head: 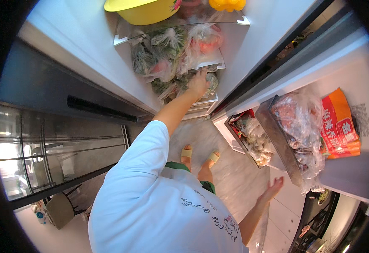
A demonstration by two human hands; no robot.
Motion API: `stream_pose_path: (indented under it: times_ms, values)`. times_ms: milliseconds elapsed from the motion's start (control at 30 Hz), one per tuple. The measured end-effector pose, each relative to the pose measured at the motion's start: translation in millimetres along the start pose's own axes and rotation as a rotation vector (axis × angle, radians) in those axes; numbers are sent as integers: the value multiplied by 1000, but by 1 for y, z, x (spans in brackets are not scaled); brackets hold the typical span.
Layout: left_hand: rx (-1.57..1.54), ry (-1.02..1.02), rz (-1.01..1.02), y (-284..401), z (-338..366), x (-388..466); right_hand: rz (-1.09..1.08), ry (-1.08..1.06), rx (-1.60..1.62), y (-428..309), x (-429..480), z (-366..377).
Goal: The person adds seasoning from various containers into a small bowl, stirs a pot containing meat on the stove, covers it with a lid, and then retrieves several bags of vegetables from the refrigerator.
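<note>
My left hand (199, 83) reaches into an open refrigerator and touches the bagged green vegetables (211, 83) on a lower level. Its fingertips are partly hidden, so its hold is unclear. Just above, clear plastic bags of leafy greens (172, 39) and a bag with reddish contents (206, 42) lie under a glass shelf. My right hand (276, 186) hangs out at the right, below the open door's bins, with its fingers apart and nothing in it.
A yellow basin (146, 12) and an orange-yellow container (227, 4) stand on the upper shelf. Door bins at right hold plastic-wrapped food (298, 120) and a red-orange packet (339, 126). A dark door (61, 79) flanks the left; a chair (59, 210) is behind it.
</note>
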State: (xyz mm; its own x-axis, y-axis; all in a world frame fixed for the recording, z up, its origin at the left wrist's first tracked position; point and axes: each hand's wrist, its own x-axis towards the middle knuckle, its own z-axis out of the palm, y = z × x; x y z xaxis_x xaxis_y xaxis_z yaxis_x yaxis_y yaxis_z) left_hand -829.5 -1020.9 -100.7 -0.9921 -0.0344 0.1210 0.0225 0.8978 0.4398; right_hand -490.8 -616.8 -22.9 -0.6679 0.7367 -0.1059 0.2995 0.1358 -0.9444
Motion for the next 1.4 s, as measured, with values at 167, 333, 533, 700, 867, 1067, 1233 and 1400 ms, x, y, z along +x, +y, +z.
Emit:
stream_pose_path:
  times_ms: [167, 333, 533, 700, 867, 1067, 1233, 1400]
  values:
    - [114, -265, -217, -14, -4, 15, 222, -332, -215, 50, -65, 21]
    - [-417, 57, -325, -46, 18, 5, 142, -669, -334, 32, -90, 72]
    - [-975, 315, -428, -30, 21, -43, -69, -875, -355, -14, -67, 132]
    - [-1306, 464, -498, -46, 36, -60, -317, -1028, -150, -85, -54, 224]
    - [-1540, 433, -568, -14, 20, -22, -497, -1176, 25, -162, -59, 344]
    - [-1221, 609, -423, -36, 74, -9, -564, -658, -202, -97, -51, 420]
    - [-1140, 200, -466, -35, 32, -7, 572, -818, 311, -44, -28, 441]
    - [-737, 187, -130, -45, 14, -29, 706, -895, 913, -29, -28, 484]
